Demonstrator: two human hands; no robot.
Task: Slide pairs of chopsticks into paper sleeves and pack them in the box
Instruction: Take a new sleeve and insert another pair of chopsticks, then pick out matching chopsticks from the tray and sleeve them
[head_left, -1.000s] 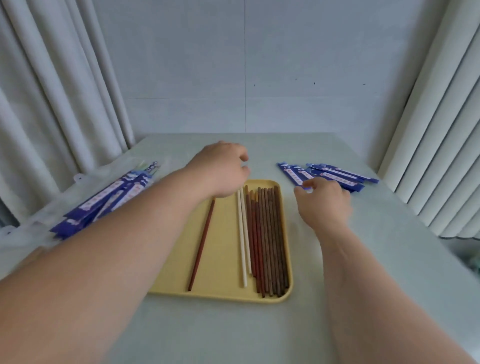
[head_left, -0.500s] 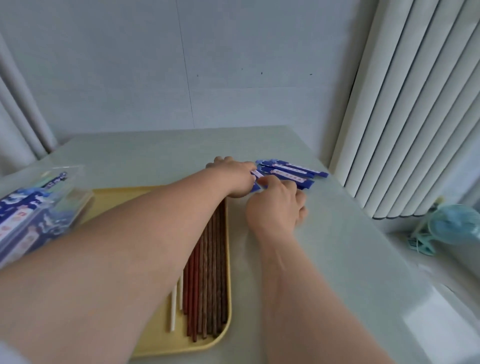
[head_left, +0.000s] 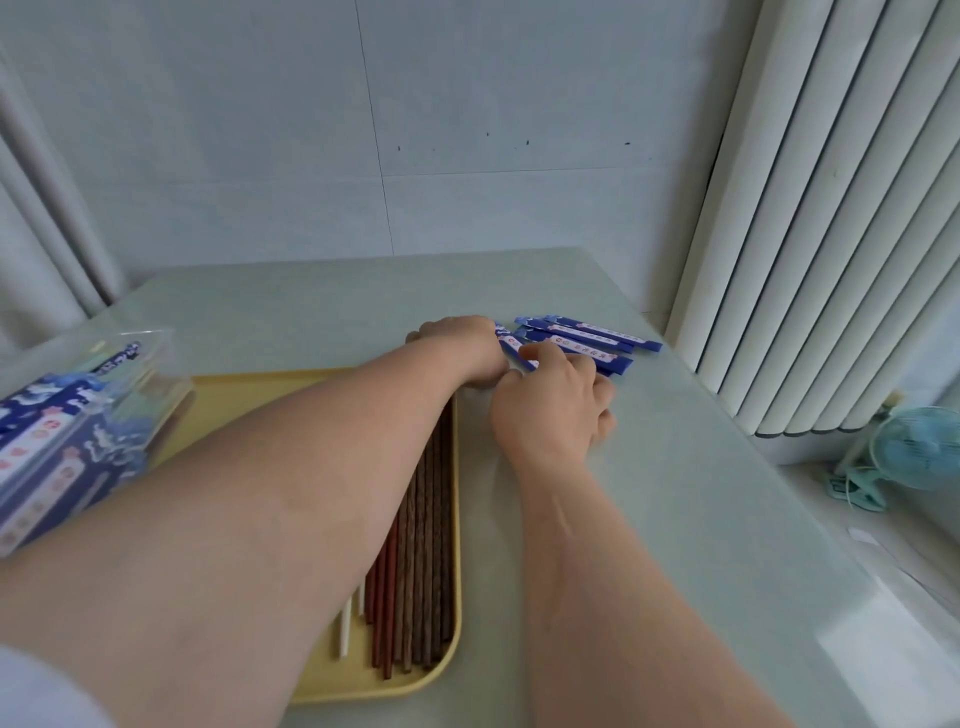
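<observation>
Chopsticks (head_left: 426, 545) of brown and red wood lay side by side along the right edge of a yellow tray (head_left: 332, 686), with two white chopsticks (head_left: 345, 631) just beside them on the left. The tray sat on a pale green table (head_left: 701, 519).

Beyond the tray's far right corner, a loose pile of blue paper sleeves (head_left: 592, 338) with white labels rested on the table top, near a white pleated curtain (head_left: 831, 208). The person's left arm stretched across the tray, and the left hand (head_left: 462, 348) rested at the near end of the pile. Its fingers were tucked out of sight, so it could not be told whether they gripped anything. The right hand (head_left: 550, 405), just beside it and touching it at the thumb, had its fingers curled, with thumb and forefinger pinching the nearest sleeve (head_left: 513, 344).

A clear plastic box (head_left: 156, 374) stood at the table's left side, by the tray's far left corner, with more blue printed sleeves showing through its walls. A small turquoise clip fan (head_left: 909, 452) stood below the table's right edge.
</observation>
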